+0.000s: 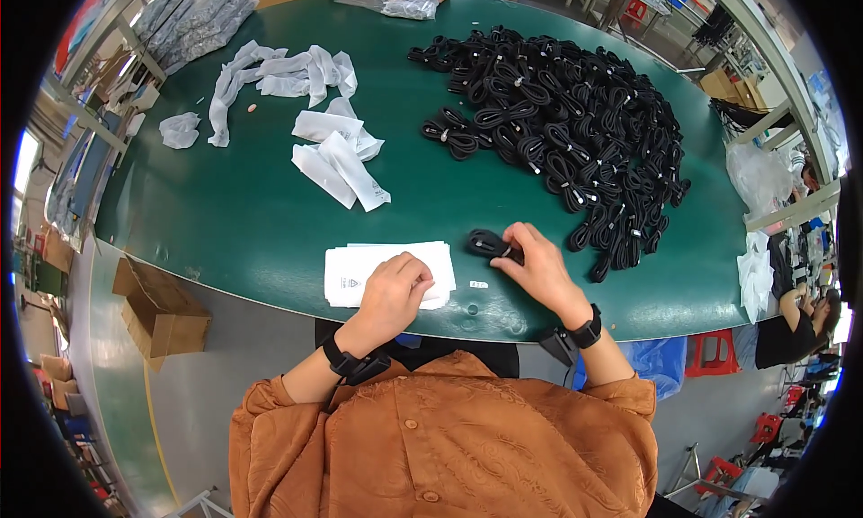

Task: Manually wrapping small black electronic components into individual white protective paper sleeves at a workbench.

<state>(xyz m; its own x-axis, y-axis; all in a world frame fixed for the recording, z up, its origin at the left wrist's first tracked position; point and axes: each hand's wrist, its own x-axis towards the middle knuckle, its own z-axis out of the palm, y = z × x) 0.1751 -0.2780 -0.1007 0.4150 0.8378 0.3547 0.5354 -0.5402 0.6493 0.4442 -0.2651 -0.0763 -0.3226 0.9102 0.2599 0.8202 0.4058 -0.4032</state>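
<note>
Cable bundle [485, 245], small black coil, sits pinched in my right hand [539, 268], fingers curled round its near end, resting on the green table [252, 221] just left of my knuckles. Left hand [395, 289] is loosely curled, fingertips pressing the stack of flat white bags [387, 268] beneath it, holding nothing I can make out. Big heap of black coiled cables [575, 123] lies beyond my right hand; loose crumpled white bags [337, 159] are scattered well beyond my left. Risks, as I judge them: grip on the coil is only at one end, so it could spring open or slip; top bag may drag 2 or 3 others w/ it since they lie flush; stack is close to the table edge and could slide off.
</note>
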